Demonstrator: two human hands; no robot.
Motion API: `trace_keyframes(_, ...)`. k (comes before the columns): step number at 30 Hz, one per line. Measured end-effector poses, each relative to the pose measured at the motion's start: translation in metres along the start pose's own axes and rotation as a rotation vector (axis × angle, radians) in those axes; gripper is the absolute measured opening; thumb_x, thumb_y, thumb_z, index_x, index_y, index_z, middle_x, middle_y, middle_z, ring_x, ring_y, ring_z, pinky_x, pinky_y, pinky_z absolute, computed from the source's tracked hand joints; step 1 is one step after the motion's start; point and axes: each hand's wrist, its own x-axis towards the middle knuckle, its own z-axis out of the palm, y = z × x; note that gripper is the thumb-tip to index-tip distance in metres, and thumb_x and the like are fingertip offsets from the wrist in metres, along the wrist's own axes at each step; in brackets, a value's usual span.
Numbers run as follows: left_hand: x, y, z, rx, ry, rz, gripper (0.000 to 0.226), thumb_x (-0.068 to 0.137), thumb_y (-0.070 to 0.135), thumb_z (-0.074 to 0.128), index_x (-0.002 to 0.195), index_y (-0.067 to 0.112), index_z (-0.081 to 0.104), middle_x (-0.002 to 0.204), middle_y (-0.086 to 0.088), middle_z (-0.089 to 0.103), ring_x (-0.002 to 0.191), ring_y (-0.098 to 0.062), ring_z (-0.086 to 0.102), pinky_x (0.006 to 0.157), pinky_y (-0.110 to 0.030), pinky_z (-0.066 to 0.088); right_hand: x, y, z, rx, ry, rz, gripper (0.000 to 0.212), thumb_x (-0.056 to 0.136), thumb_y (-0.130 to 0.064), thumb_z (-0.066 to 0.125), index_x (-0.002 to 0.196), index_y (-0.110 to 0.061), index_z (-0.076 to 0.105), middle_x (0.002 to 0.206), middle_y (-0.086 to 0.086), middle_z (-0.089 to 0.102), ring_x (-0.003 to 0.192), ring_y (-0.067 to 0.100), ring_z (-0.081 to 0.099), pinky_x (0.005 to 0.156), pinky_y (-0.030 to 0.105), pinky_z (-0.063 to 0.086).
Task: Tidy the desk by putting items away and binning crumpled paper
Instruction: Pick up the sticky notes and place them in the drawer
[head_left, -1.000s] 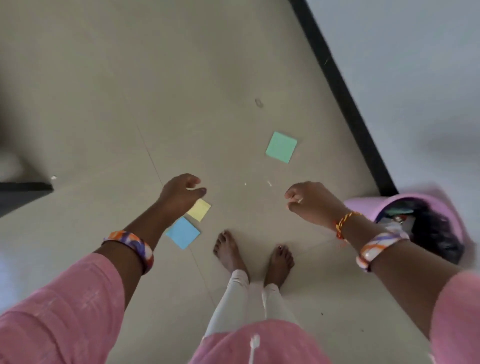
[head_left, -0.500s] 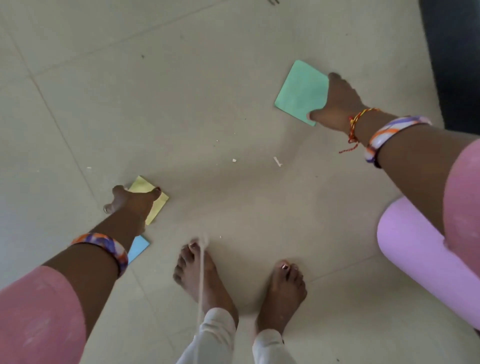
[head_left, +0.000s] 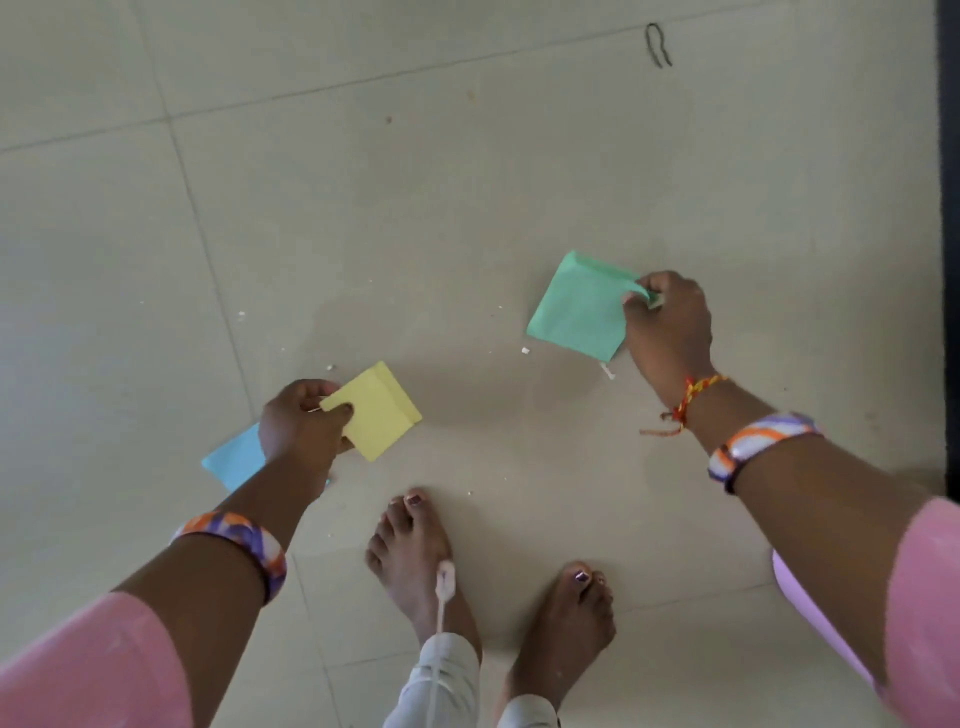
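Beige tiled floor (head_left: 467, 218) | left fingers (head_left: 340, 410) pinch yellow note (head_left: 382, 415) | right fingers (head_left: 636, 299) pinch green note (head_left: 576, 309)

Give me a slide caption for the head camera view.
Left hand pinches a yellow note, right hand a green note; a blue note lies on the floor.

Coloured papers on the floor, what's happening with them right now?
A person is bent over the tiled floor picking up square papers. The left hand pinches the yellow paper by a corner, and the right hand pinches the green paper at its edge. A blue paper lies on the floor, partly hidden behind the left hand.
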Motion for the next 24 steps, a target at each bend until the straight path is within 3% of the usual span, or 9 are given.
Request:
trace_keyframes(3, -0.017, 0.008, -0.009, -0.208, -0.139, -0.048, 0.026, 0.084, -0.011, 0.056, 0.075, 0.013, 0.052, 0.079, -0.004, 0.055, 0.076, -0.019, 0.058, 0.051, -0.027, 0.057, -0.024, -0.014, 0.006, 0.197, -0.059, 0.038, 0.019, 0.086, -0.02, 0.058, 0.101, -0.009, 0.062, 0.107, 0.011, 0.061, 0.099, 0.025, 0.056, 0.086, 0.033, 0.043)
trace_keyframes(7, -0.033, 0.016, -0.024, -0.287, -0.236, -0.069, 0.022, 0.09, -0.004, 0.052, 0.081, 0.016, 0.053, 0.077, -0.002, 0.054, 0.068, -0.015, 0.055, 0.046, -0.023, 0.055, -0.056, -0.05, 0.008, 0.644, -0.162, 0.186, 0.005, 0.083, -0.011, 0.064, 0.088, -0.013, 0.062, 0.091, 0.006, 0.063, 0.08, 0.012, 0.058, 0.073, 0.023, 0.047)
trace_keyframes(10, -0.036, 0.012, -0.032, -0.327, -0.268, -0.108, 0.026, 0.095, 0.001, 0.043, 0.086, 0.02, 0.057, 0.082, -0.001, 0.056, 0.071, -0.016, 0.059, 0.053, -0.029, 0.058, -0.085, -0.075, 0.015, 0.861, -0.376, 0.289, 0.01, 0.073, -0.011, 0.069, 0.079, -0.015, 0.062, 0.092, 0.01, 0.063, 0.082, 0.017, 0.06, 0.071, 0.03, 0.049)
trace_keyframes(13, -0.033, 0.005, -0.041, -0.418, -0.256, -0.177, 0.033, 0.095, -0.001, 0.037, 0.09, 0.022, 0.06, 0.09, -0.002, 0.059, 0.08, -0.019, 0.061, 0.065, -0.038, 0.055, -0.112, -0.094, 0.028, 0.834, -0.542, 0.311, 0.016, 0.076, -0.003, 0.067, 0.068, -0.013, 0.058, 0.083, 0.012, 0.059, 0.078, 0.022, 0.057, 0.068, 0.031, 0.049)
trace_keyframes(17, -0.033, -0.007, -0.045, -0.473, -0.217, -0.233, 0.035, 0.093, -0.001, 0.032, 0.085, 0.016, 0.062, 0.094, -0.006, 0.061, 0.081, -0.02, 0.061, 0.07, -0.041, 0.054, -0.131, -0.109, 0.049, 0.683, -0.587, 0.264, 0.026, 0.079, 0.003, 0.064, 0.06, -0.013, 0.055, 0.072, 0.01, 0.055, 0.07, 0.02, 0.054, 0.066, 0.036, 0.052)
trace_keyframes(24, -0.027, -0.034, -0.057, -0.542, -0.054, -0.316, 0.037, 0.088, -0.008, 0.029, 0.079, 0.011, 0.059, 0.089, -0.007, 0.059, 0.079, -0.021, 0.06, 0.062, -0.035, 0.052, -0.145, -0.122, 0.067, 0.93, -0.606, 0.532, 0.025, 0.081, 0.006, 0.062, 0.086, -0.017, 0.052, 0.083, 0.01, 0.06, 0.067, 0.018, 0.059, 0.054, 0.023, 0.055)
